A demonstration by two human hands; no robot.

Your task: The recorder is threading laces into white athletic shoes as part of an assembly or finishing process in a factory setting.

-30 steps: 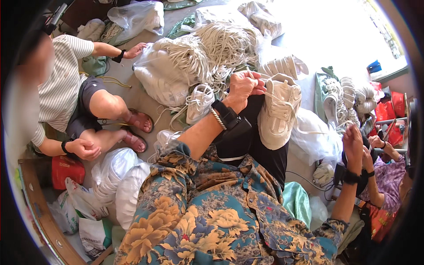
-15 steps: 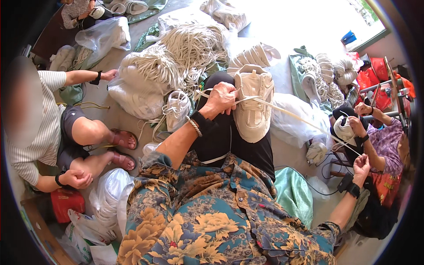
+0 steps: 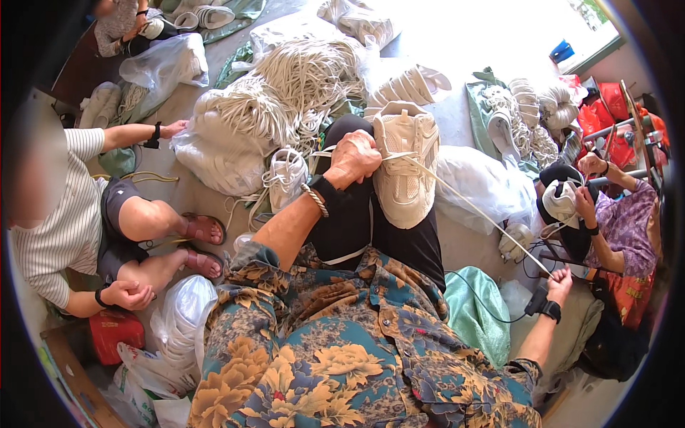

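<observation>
A cream sneaker [image 3: 404,178] rests on my black-trousered thighs, its toe toward me. A pale shoelace [image 3: 479,212] runs from its lowest eyelets, stretched straight out to the lower right. My right hand [image 3: 559,284] is closed on the far end of that lace, arm extended to the side. Beside the shoe's left edge, my left hand [image 3: 354,158] is closed on the lace's shorter end, a bit of which sticks out past the fist. The left fingertips are partly hidden by the back of the hand.
A big heap of loose laces [image 3: 307,75] lies ahead, a laced sneaker [image 3: 287,175] beside it. Co-workers sit at left and right; the right one holds a shoe [image 3: 561,200]. Clear plastic bags [image 3: 471,185] and a green sack [image 3: 477,314] lie at my right.
My right hand has come slightly inward and down, the lace still taut. My left hand has shifted only a little beside the shoe.
</observation>
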